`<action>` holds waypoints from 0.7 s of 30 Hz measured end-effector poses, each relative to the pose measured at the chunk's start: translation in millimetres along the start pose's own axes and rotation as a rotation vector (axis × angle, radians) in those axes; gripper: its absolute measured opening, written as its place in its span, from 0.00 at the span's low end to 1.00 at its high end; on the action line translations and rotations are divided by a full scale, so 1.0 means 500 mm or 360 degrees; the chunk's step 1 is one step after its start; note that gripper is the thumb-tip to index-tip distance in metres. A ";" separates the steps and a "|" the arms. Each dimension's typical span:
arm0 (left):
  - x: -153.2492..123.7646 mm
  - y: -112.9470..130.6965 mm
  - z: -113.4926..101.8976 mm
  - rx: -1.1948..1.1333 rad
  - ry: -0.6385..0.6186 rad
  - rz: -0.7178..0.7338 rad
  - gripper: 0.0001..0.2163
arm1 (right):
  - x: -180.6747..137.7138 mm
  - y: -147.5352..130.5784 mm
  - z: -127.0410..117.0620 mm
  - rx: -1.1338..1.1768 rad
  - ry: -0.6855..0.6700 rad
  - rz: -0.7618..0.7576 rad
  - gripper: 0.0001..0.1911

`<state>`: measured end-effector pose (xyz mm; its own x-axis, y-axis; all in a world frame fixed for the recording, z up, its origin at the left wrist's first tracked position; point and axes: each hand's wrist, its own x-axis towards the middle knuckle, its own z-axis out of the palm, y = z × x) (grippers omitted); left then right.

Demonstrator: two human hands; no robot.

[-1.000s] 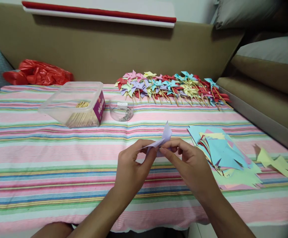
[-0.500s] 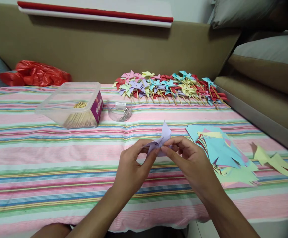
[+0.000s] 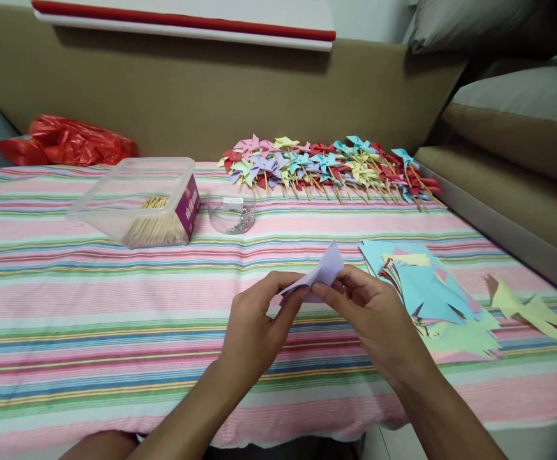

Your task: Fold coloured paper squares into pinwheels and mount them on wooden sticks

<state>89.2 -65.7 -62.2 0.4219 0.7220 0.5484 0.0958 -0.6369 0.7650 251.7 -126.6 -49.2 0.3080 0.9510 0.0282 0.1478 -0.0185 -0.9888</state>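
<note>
A purple paper pinwheel piece, partly folded, is held over the striped cloth between both hands. My left hand pinches its left side, thumb near the centre. On the other side my right hand grips it too, its thumb close to the left one and the fingers behind the paper. The far side of the paper and some fingertips are hidden. Just right of my right hand lies a stack of cut paper sheets, blue on top, with yellow, pink and green showing.
A clear plastic box holds wooden sticks. Beside it stands a round clear container with small metal pieces. Finished pinwheels lie at the back. A yellow cut paper rests far right; a red bag is back left.
The upright purple flap has swung right and lower, toward my right hand. My right fingers have shifted behind the paper, while my left hand stays nearly in place.
</note>
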 end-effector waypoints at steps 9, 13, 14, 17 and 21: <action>-0.001 0.000 -0.005 0.0044 -0.0008 0.0044 0.07 | 0.001 0.004 0.006 0.0114 0.0001 -0.0008 0.08; -0.002 -0.004 -0.006 0.0046 -0.0020 0.0050 0.08 | 0.003 0.009 0.010 0.0135 0.0005 -0.0005 0.09; -0.002 -0.005 -0.007 0.0052 -0.0020 0.0047 0.09 | 0.004 0.010 0.010 0.0144 0.0003 -0.0008 0.10; -0.003 -0.007 -0.008 0.0073 -0.0012 0.0039 0.10 | 0.005 0.011 0.012 0.0155 0.0006 -0.0029 0.11; -0.004 -0.007 -0.009 0.0092 0.0002 0.0037 0.12 | 0.005 0.011 0.013 0.0176 0.0011 -0.0036 0.10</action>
<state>84.1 -63.8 -64.7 0.4236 0.7070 0.5663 0.1379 -0.6682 0.7311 247.2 -122.2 -55.2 0.3124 0.9486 0.0511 0.0504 0.0371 -0.9980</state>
